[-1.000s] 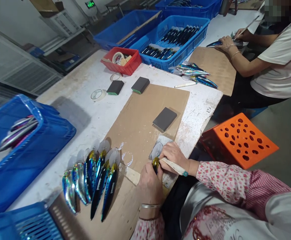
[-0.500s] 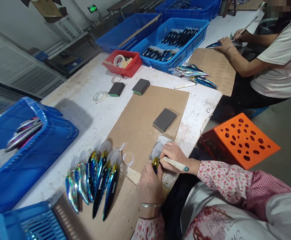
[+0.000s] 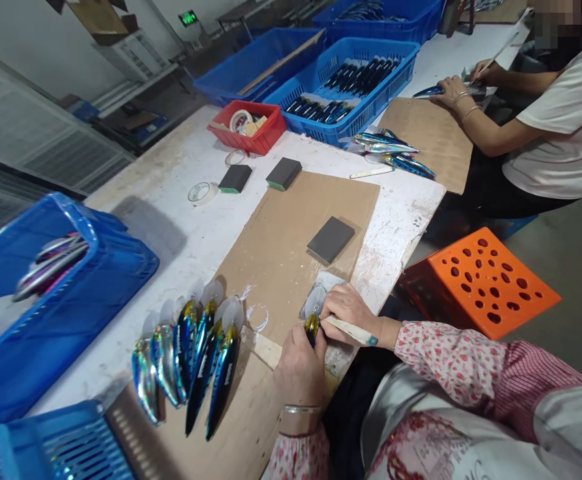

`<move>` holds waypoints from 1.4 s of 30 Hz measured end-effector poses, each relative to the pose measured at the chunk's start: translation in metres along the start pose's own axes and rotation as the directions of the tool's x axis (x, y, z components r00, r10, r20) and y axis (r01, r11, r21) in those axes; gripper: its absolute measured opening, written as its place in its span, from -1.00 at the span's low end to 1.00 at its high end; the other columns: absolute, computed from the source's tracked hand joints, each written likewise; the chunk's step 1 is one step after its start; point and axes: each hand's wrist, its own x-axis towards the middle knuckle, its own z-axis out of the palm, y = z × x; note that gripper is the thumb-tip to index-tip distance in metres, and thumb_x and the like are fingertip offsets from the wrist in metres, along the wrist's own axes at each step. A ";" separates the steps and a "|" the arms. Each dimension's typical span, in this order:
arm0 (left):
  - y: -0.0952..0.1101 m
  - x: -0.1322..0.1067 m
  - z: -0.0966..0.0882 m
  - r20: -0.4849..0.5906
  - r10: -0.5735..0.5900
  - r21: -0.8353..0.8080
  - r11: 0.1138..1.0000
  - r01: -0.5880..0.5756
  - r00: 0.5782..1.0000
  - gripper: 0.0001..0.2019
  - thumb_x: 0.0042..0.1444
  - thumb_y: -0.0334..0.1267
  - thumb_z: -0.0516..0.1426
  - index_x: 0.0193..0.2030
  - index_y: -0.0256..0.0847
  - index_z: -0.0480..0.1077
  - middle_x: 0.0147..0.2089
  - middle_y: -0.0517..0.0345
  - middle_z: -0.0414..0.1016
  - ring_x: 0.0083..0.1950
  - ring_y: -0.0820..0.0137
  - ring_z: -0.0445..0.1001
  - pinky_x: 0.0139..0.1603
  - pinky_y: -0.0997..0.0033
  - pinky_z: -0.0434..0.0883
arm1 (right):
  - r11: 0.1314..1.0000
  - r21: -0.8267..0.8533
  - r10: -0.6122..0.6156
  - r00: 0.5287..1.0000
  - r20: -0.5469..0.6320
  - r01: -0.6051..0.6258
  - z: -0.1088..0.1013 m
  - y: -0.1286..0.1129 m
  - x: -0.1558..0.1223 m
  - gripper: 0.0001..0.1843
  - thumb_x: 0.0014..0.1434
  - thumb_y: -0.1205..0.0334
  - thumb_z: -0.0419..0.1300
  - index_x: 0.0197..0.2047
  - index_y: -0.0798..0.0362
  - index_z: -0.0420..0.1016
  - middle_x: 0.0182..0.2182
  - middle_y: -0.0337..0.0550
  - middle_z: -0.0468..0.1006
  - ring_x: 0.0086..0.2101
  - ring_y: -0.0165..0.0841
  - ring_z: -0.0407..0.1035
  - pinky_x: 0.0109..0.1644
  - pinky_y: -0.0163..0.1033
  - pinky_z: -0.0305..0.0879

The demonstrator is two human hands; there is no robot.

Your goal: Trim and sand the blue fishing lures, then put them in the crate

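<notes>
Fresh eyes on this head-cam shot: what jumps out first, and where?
Probably the bright orange stool with a hole-dotted top, on the floor right of the white table. Next, the fan of shiny fish-shaped lures at lower left, beside the left hand. That hand grips another lure, and the right hand holds a pale-handled tool next to it.

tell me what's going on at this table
A person's left hand holds a fishing lure, while the right hand grips a pale stick close by it; the stick's tip is hidden. More lures lie side by side to the left, and a dark block rests on the cardboard. Farther back, another person's hand is on a blue lure.
</notes>
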 end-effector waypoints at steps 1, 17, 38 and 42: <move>0.000 0.000 0.000 -0.006 0.004 0.002 1.000 -0.004 1.000 -0.71 0.24 -0.07 -0.04 -0.18 -0.25 0.36 -0.39 0.09 0.47 -0.36 0.34 0.47 -0.51 0.45 0.18 | 1.000 0.001 -0.002 1.000 -0.008 0.002 0.000 0.000 0.000 -0.86 0.09 0.31 0.11 -0.47 0.04 0.21 -0.53 -0.25 0.35 -0.39 -0.35 0.20 -0.24 -0.20 0.05; -0.001 -0.001 0.000 -0.056 0.035 0.010 0.999 -0.035 0.998 -0.68 0.25 -0.08 -0.08 -0.18 -0.25 0.37 -0.43 0.08 0.45 -0.34 0.35 0.48 -0.49 0.46 0.17 | 1.000 -0.028 -0.004 1.000 -0.009 0.004 0.002 0.001 0.000 -0.84 0.12 0.31 0.11 -0.46 0.03 0.20 -0.52 -0.26 0.34 -0.40 -0.35 0.21 -0.23 -0.20 0.05; -0.002 -0.002 0.003 -0.043 0.032 -0.002 0.999 -0.032 0.999 -0.67 0.26 -0.07 -0.08 -0.15 -0.25 0.37 -0.40 0.07 0.46 -0.30 0.34 0.48 -0.45 0.45 0.21 | 1.000 0.003 -0.026 0.999 0.029 0.026 0.000 0.002 -0.001 -0.85 0.10 0.32 0.12 -0.46 0.02 0.20 -0.51 -0.25 0.35 -0.36 -0.33 0.22 -0.20 -0.20 0.07; -0.004 -0.001 0.002 -0.032 0.030 -0.020 0.999 -0.030 0.999 -0.67 0.24 -0.05 -0.06 -0.15 -0.25 0.37 -0.42 0.08 0.46 -0.32 0.34 0.48 -0.48 0.46 0.18 | 1.000 0.000 -0.009 1.000 0.011 0.009 -0.001 0.002 -0.001 -0.86 0.13 0.29 0.11 -0.43 0.02 0.21 -0.50 -0.24 0.34 -0.37 -0.33 0.22 -0.21 -0.21 0.08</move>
